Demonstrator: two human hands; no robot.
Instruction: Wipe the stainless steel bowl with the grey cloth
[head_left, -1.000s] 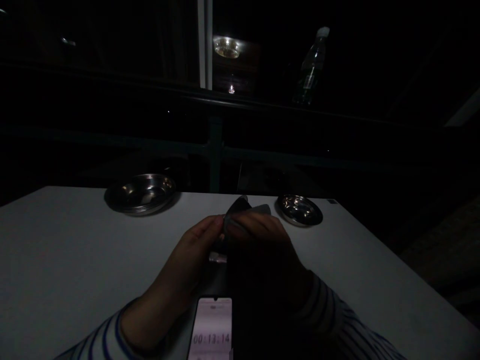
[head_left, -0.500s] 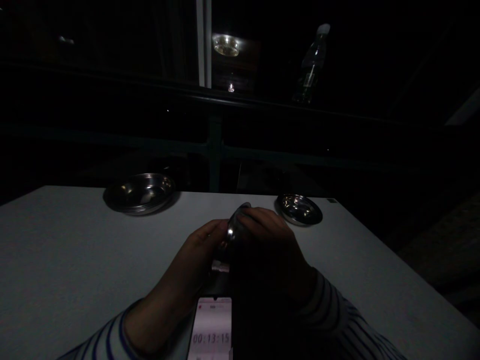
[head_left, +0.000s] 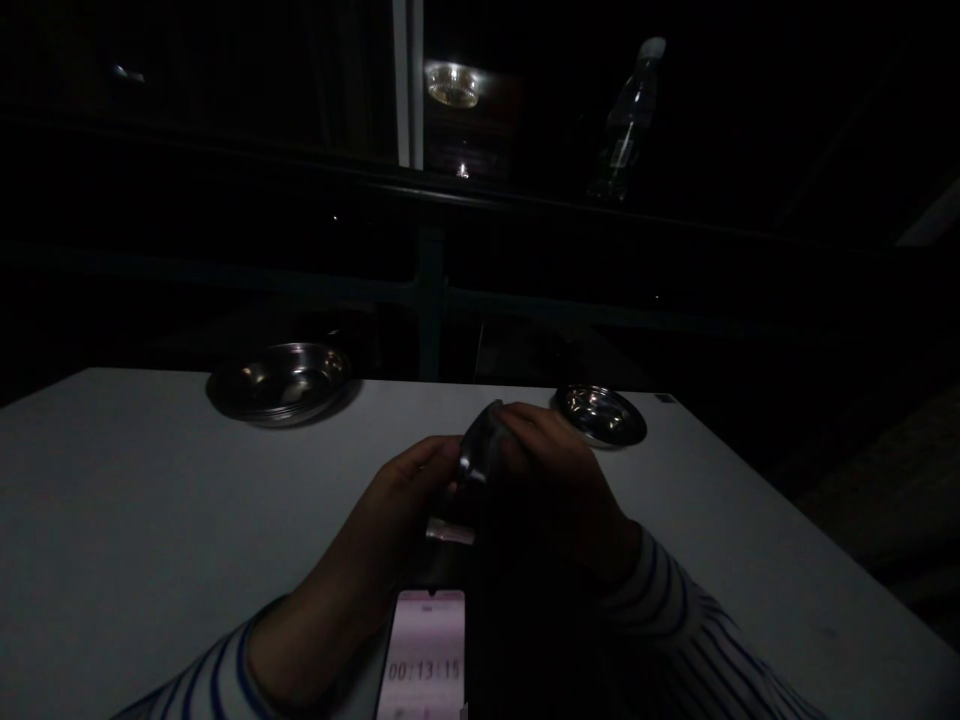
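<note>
Between my hands, a shiny metal dish (head_left: pixel 474 462) is held tilted above the table. My left hand (head_left: pixel 405 490) is closed on its left edge, thumb on top. My right hand (head_left: pixel 559 460) curls over the upper right of the dish, and its lower part is lost in deep shadow. Whether a cloth lies under the right fingers is too dark to tell. Just below the hands, a phone (head_left: pixel 425 640) shows a timer on its lit screen. A small pale reflection shows between the dish and the phone.
On the white table (head_left: pixel 165 500), a stack of metal dishes (head_left: pixel 277 385) stands at the back left. Another metal dish (head_left: pixel 600 415) sits at the back right, near the right hand. Behind the table, a plastic bottle (head_left: pixel 626 125) stands on a dark ledge.
My right hand has shifted slightly up and right over the dish, its fingers bent differently. The dish has turned a little. My left hand stays nearly in place.
</note>
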